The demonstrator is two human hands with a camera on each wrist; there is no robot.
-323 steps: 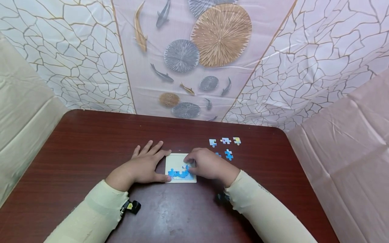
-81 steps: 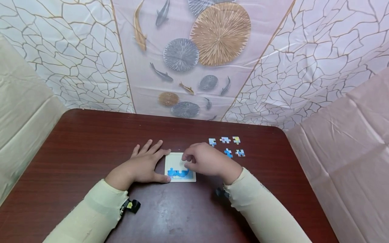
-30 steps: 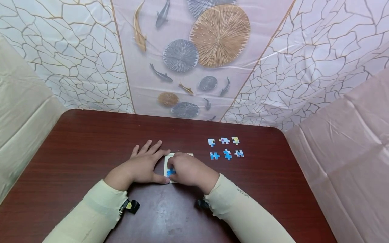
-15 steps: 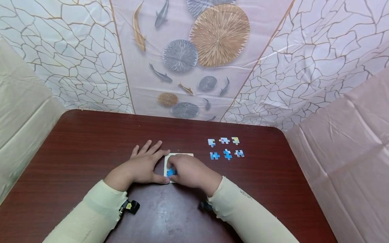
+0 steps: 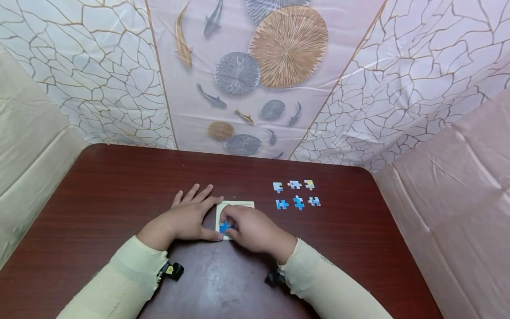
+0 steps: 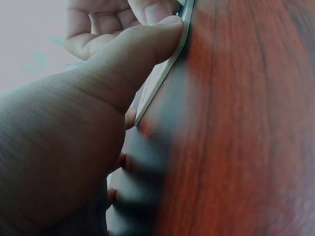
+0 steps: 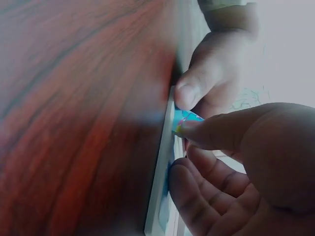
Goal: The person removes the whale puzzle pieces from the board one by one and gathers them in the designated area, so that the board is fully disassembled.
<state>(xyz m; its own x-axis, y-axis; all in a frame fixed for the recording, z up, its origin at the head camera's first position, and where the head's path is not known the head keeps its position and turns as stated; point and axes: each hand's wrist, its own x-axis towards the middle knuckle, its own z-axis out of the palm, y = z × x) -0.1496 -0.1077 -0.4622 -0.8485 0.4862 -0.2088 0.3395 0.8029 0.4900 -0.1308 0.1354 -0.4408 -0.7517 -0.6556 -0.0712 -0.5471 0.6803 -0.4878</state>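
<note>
My left hand (image 5: 185, 221) lies spread at the left side of a small pale puzzle tray (image 5: 241, 203), its thumb on the near left corner. My right hand (image 5: 255, 228) is over the tray and covers most of it. Between its thumb and curled fingers it pinches a blue puzzle piece (image 5: 224, 227) at the tray's near left part. In the right wrist view the piece (image 7: 183, 117) looks tilted, its edge under the thumb. The left wrist view shows the left thumb (image 6: 162, 37) pressed to the tray's rim (image 6: 157, 81). Whatever lies beneath the right hand is hidden.
Several loose puzzle pieces lie in two rows right of the tray, among them a blue one (image 5: 298, 202) and a yellow one (image 5: 309, 184). The dark red table (image 5: 131, 177) ends at patterned cloth (image 5: 239, 102) behind and plain cloth at both sides.
Since the oldest frame, my right hand has moved from the tray's right side to its left, and another loose piece lies in the near row. Lately it drew back slightly; the left hand stays put.
</note>
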